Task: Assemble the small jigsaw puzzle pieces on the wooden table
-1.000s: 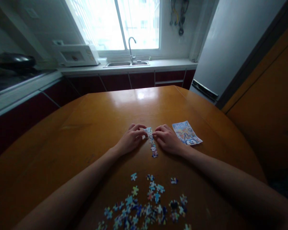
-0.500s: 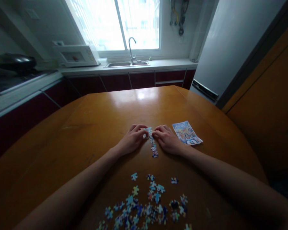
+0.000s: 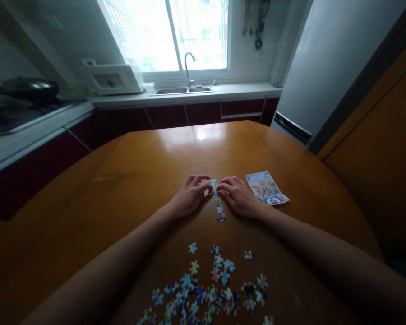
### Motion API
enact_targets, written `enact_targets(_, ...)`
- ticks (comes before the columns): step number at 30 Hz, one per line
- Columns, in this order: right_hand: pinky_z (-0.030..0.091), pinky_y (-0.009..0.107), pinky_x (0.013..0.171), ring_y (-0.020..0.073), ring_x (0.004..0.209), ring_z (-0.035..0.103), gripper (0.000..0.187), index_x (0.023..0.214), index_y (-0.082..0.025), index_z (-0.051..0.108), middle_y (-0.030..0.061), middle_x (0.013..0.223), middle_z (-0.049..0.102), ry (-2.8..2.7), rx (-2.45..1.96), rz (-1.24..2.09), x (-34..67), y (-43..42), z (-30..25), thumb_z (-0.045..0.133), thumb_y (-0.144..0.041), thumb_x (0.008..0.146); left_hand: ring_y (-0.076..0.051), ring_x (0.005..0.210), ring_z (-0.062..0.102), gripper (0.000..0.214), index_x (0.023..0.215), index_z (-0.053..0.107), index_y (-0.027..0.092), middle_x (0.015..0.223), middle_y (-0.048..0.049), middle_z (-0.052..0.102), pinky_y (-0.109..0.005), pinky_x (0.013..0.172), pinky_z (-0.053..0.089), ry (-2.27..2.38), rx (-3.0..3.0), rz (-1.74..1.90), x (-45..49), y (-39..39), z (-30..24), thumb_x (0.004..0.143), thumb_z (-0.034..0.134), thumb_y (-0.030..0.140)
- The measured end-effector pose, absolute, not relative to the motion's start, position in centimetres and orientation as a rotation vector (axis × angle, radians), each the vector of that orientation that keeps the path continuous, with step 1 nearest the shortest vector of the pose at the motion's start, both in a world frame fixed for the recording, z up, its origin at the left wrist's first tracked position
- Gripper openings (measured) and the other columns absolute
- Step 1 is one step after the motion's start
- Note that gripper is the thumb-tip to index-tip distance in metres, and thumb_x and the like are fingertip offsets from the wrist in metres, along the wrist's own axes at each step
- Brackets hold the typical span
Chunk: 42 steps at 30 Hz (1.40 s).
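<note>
A narrow strip of joined jigsaw puzzle pieces (image 3: 220, 208) lies on the wooden table, running away from me. My left hand (image 3: 189, 197) rests at its left side near the far end, fingers bent and closed on the puzzle's edge. From the right, my right hand (image 3: 241, 197) presses its bent fingers against the same far part. Fingers partly cover the pieces there, so the exact piece under each fingertip is hidden. Nearer to me, many loose jigsaw pieces (image 3: 209, 295) lie in a scattered pile, mostly blue and white.
A printed picture sheet (image 3: 267, 187) lies just right of my right hand. The brown table (image 3: 149, 162) has a rounded edge. Beyond it stand a counter with a sink (image 3: 171, 91), a microwave (image 3: 113, 80) and a pan (image 3: 29, 88); a fridge (image 3: 338, 58) is at the right.
The whole view has shifted slightly, so everything sits a little farther right. Both hands stay at the far end of the strip, with only slight finger movement.
</note>
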State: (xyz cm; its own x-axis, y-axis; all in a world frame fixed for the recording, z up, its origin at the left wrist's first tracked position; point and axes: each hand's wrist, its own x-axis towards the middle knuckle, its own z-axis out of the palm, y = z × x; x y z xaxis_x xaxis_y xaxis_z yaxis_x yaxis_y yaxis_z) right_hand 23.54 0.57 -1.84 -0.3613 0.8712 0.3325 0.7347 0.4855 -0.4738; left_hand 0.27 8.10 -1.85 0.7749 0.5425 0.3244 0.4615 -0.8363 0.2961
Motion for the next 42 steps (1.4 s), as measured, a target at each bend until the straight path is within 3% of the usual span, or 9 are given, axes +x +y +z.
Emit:
enact_targets(6, 0.04, 0.045, 0.1, 0.0261, 0.114, 0.047, 0.023, 0.116, -0.026, 0.067, 0.0081, 0.12, 0.061, -2.206, -1.327, 0.311, 23.4, 0.4, -1.6, 0.049, -0.023, 0.101, -0.029, 0.125, 0.041, 0.022, 0.114, 0.066, 0.027, 0.14, -0.0074, 0.05, -0.05, 0.107, 0.044, 0.78, 2.838, 0.576, 0.4, 7.5, -1.5, 0.099, 0.051, 0.022)
enact_targets(19, 0.04, 0.044, 0.099, 0.0257, 0.114, 0.047, 0.024, 0.116, -0.025, 0.067, 0.0079, 0.12, 0.061, -2.216, -1.334, 0.293, 23.4, 0.6, -1.9, 0.049, -0.025, 0.102, -0.027, 0.124, 0.042, 0.035, 0.112, 0.068, 0.029, 0.136, -0.0056, 0.051, -0.047, 0.107, 0.045, 0.765, 2.801, 0.617, 0.3, 7.8, -1.8, 0.093, 0.049, 0.007)
enact_targets(27, 0.04, 0.046, 0.1, 0.0265, 0.115, 0.048, 0.022, 0.115, -0.026, 0.068, 0.0086, 0.121, 0.062, -2.203, -1.313, 0.326, 23.5, 0.7, -1.9, 0.054, -0.022, 0.098, -0.026, 0.123, 0.042, 0.032, 0.109, 0.068, 0.029, 0.135, -0.0043, 0.051, -0.047, 0.107, 0.045, 0.78, 2.777, 0.625, 0.4, 8.0, -2.0, 0.094, 0.048, 0.009)
enact_targets(35, 0.045, 0.04, 0.095, 0.0234, 0.106, 0.056, 0.033, 0.12, -0.02, 0.06, 0.009, 0.11, 0.067, -1.956, -1.299, 0.445, 23.6, 1.2, -2.6, 0.05, -0.006, 0.092, -0.026, 0.125, 0.042, 0.029, 0.103, 0.067, 0.027, 0.135, -0.0037, 0.051, -0.048, 0.11, 0.039, 0.772, 2.646, 0.612, 0.3, 8.3, -1.6, 0.091, 0.048, 0.008)
enact_targets(42, 0.048, 0.038, 0.092, 0.022, 0.102, 0.058, 0.036, 0.117, -0.018, 0.061, 0.0095, 0.105, 0.067, -1.875, -1.3, 0.476, 23.6, 1.4, -3.1, 0.045, -0.002, 0.09, -0.023, 0.117, 0.048, 0.031, 0.092, 0.063, 0.02, 0.118, -0.0049, 0.059, -0.047, 0.107, 0.039, 0.889, 2.476, 0.857, 0.2, 8.8, -1.9, 0.082, 0.044, -0.003)
